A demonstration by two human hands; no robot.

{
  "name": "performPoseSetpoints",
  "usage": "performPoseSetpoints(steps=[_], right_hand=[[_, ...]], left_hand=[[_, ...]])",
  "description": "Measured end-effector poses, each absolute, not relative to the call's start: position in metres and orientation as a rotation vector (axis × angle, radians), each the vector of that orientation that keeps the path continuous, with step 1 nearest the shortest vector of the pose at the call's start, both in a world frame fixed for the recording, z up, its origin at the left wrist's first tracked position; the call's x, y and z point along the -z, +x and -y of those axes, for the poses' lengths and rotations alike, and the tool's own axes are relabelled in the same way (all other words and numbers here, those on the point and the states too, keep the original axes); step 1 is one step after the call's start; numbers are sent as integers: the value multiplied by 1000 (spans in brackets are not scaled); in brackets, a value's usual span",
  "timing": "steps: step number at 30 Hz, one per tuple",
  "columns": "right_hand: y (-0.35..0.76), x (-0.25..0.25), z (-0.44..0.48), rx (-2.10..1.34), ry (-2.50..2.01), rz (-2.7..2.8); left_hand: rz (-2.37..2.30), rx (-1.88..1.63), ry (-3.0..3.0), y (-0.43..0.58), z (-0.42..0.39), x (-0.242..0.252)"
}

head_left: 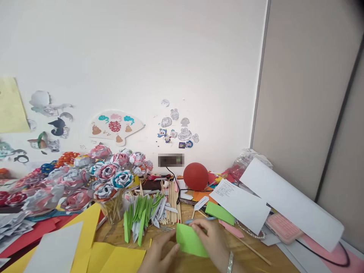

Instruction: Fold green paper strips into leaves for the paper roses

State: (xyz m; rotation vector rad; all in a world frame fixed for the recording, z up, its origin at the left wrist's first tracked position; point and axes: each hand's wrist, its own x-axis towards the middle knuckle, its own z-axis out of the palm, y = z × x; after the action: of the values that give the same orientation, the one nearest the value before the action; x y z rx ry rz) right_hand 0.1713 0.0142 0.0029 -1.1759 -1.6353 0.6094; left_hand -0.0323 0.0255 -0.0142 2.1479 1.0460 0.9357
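Note:
A small sheet of green paper (190,240) is held between my two hands, low in the middle of the head view. My left hand (162,248) grips its left edge, the thumb lying near the lower left corner. Over the upper right part, my right hand (211,235) pinches the paper with its fingers curled; a bracelet circles that wrist. Just beyond my left hand are folded green and white paper strips (143,212) in a pile. A longer green paper piece (220,213) lies past my right hand, close to a light blue pen (200,220).
Paper roses (106,172) crowd the left side. Wooden sticks (173,201) lie behind the strips, near a red ball (196,176). Yellow paper (116,258) covers the front left. White sheets (241,204) and a pink-cased item (283,227) occupy the right. A loose stick (256,252) rests front right.

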Motion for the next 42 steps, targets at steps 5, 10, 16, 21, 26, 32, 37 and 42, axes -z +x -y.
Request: performPoseSetpoints(steps=[5, 10, 16, 21, 26, 32, 37, 42], right_hand=[[156, 5, -7, -623, -1169, 1709], [156, 4, -5, -647, -1339, 1765], [153, 4, -2, -622, -1283, 1902], [151, 7, -3, -552, -1333, 1926], [156, 7, -7, -555, -1410, 1915], [168, -5, -10, -527, -1432, 1770], [163, -29, -1, -754, -890, 1808], [194, -51, 10, -565, -888, 1799]], left_hand=[[-932, -941, 1593, -21, -26, 19], [-891, -971, 1319, -23, -33, 14], [-845, -979, 1286, -20, -25, 5], [-910, -969, 1429, -20, -24, 4], [-1093, -944, 1598, -29, -32, 10], [-1016, -998, 1551, -38, -34, -3], [-462, -986, 1622, -28, -22, -24], [-541, -589, 1546, -50, -13, -57]])
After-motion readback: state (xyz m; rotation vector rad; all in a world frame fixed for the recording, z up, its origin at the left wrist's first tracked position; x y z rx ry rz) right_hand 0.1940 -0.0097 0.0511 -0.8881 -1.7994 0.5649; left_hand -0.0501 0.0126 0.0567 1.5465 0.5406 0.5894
